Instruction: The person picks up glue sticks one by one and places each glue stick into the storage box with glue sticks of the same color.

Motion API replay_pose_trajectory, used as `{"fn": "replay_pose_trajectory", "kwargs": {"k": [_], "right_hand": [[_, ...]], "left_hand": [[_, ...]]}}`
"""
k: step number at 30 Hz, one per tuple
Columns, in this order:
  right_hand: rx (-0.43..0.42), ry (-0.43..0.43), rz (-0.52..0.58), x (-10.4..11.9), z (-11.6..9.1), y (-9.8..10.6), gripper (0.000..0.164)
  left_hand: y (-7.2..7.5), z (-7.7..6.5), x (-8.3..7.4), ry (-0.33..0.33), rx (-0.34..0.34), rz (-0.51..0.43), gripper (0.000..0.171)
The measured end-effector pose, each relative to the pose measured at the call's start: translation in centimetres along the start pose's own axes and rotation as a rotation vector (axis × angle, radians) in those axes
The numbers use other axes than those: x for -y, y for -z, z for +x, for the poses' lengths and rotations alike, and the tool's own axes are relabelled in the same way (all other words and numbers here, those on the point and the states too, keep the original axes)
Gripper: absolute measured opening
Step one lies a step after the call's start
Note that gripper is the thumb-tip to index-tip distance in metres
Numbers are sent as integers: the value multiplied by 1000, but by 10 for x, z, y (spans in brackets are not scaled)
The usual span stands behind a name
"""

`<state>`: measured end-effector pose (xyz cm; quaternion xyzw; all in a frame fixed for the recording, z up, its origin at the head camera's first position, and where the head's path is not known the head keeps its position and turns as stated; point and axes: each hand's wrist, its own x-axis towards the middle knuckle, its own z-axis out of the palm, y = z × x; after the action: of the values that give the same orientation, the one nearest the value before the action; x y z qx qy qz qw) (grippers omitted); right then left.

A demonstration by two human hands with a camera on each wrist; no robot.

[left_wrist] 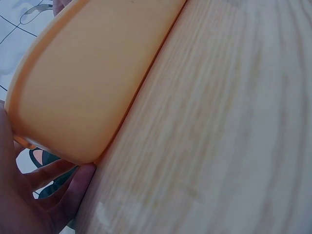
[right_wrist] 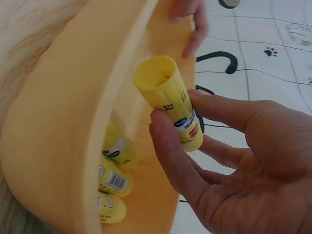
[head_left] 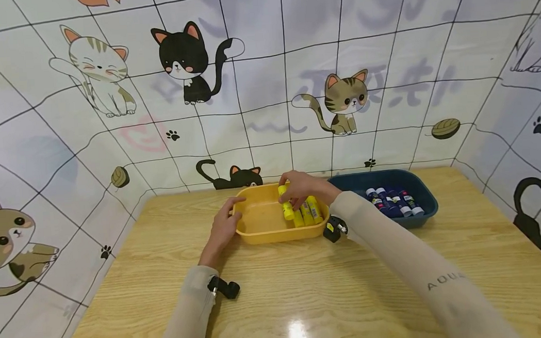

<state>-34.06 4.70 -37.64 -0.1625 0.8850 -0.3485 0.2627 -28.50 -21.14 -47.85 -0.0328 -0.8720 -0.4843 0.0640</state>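
A yellow glue stick (right_wrist: 168,100) is pinched between the thumb and fingers of my right hand (head_left: 301,186), tilted above the right half of a yellow plastic bin (head_left: 274,236). Below it, three more yellow glue sticks (head_left: 307,213) lie side by side in the bin's right end; the right wrist view shows a barcode on one (right_wrist: 115,180). My left hand (head_left: 224,224) grips the bin's left end, with fingers over the rim and others against the outside corner, as the left wrist view shows.
To the right stands a dark blue bin (head_left: 429,216) holding several dark blue bottles or tubes with white ends (head_left: 393,203); their kind is unclear. Both bins stand at the back of a wooden table (head_left: 269,293), against a cat-printed wall covering (head_left: 265,86).
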Motion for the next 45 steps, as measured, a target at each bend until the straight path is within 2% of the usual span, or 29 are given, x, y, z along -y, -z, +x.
{"fn": "replay_pose_trajectory", "kwargs": {"k": [15, 20, 23, 30, 34, 39, 45], "right_hand": [[-18, -43, -197, 8, 12, -17, 61], [-21, -66, -215, 8, 13, -23, 58], [-35, -82, -219, 7, 13, -27, 50], [-50, -94, -267, 5, 17, -30, 18], [-58, -107, -308, 5, 21, -31, 11], [-64, -105, -351, 4, 22, -33, 16], [-86, -26, -304, 4, 11, -32, 20]], "left_hand": [[2, -1, 1, 5, -2, 7, 43], [2, 0, 1, 3, -9, 12, 42], [0, 0, 1, 1, -3, 5, 42], [-2, 1, 1, 2, 4, -14, 42], [-2, 1, 0, 4, 12, -26, 42], [-1, 0, -1, 2, 13, -18, 42], [-1, -1, 1, 3, 5, -8, 42]]}}
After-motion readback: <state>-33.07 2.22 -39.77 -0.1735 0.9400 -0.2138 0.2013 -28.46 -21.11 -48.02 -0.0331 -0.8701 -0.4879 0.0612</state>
